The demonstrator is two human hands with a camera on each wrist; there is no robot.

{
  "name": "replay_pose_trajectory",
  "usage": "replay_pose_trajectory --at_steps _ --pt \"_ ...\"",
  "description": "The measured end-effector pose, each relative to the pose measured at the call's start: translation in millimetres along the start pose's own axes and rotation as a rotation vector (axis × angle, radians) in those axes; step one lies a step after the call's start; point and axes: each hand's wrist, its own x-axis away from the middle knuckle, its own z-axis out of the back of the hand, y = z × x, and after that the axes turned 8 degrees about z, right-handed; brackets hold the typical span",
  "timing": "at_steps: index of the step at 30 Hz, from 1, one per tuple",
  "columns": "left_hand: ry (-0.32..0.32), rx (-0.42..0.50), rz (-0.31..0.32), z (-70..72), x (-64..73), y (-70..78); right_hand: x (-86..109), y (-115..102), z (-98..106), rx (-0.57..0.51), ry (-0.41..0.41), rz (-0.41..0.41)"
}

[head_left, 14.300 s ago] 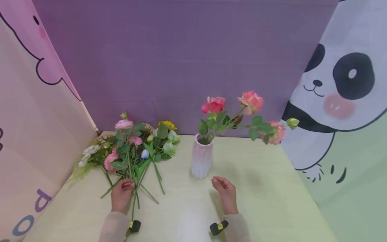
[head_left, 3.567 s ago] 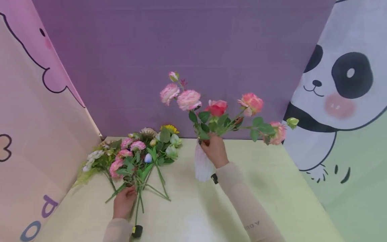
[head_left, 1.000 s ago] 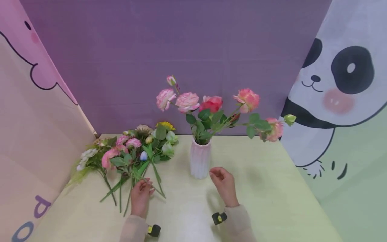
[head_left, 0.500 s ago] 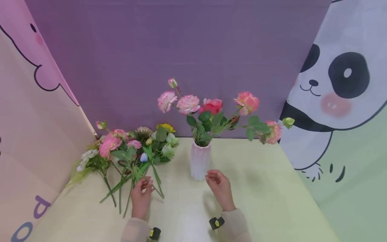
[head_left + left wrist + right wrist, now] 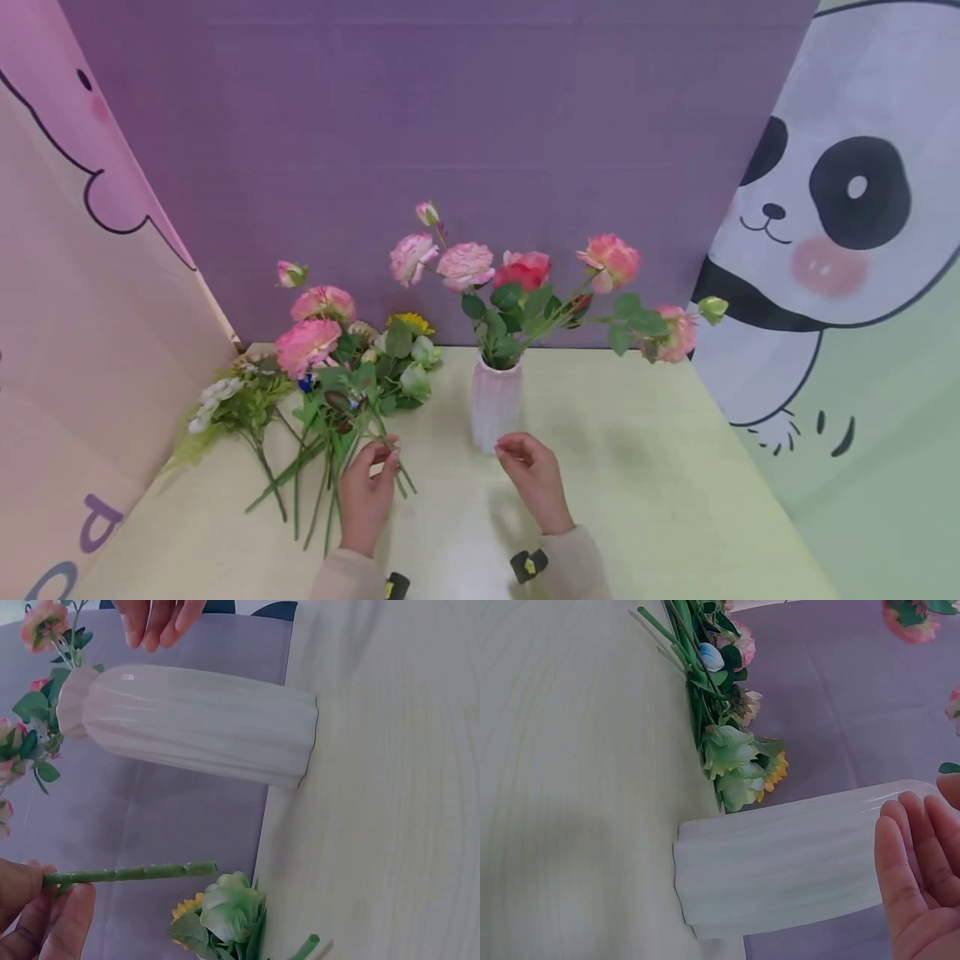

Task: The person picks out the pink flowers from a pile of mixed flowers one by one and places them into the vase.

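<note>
My left hand point(image 5: 367, 498) pinches the green stem point(image 5: 142, 872) of an artificial pink flower point(image 5: 307, 346) between thumb and fingers. Its two blooms and a bud rise above the pile at left, and the cut stem end points toward the vase in the left wrist view. A ribbed white-pink vase point(image 5: 497, 408) stands upright at the table's middle, holding red, coral point(image 5: 611, 260) and pale pink flowers point(image 5: 465, 265). Beside the vase, my right hand point(image 5: 536, 483) has loosely bent fingers and nothing in them; in the right wrist view its fingertips overlap the vase, and contact cannot be told.
On the left of the pale table point(image 5: 645, 500) lies a pile of artificial flowers: white ones point(image 5: 213, 402), a yellow one point(image 5: 411, 323), green-white ones point(image 5: 416, 379) and several loose stems. A purple backdrop point(image 5: 450, 125) stands behind, with printed panels on both sides.
Pale pink flowers have joined the others in the vase. My left hand has lifted another pink flower out of the pile and moved slightly right. The right hand has come back down from the vase mouth.
</note>
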Motion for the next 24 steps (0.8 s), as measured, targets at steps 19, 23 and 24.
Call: replay_pose_trajectory --at_steps 19,23,24 --pt "-0.093 -0.037 -0.209 -21.3 11.1 14.5 -11.0 19 0 -0.055 0.038 0.045" --pt "-0.104 -0.023 -0.254 -27.8 16.2 19.5 -9.2 8 -8 -0.062 -0.015 0.051" --pt "-0.106 -0.018 -0.265 -29.6 17.4 20.6 -8.6 4 -10 -0.068 -0.035 0.052"
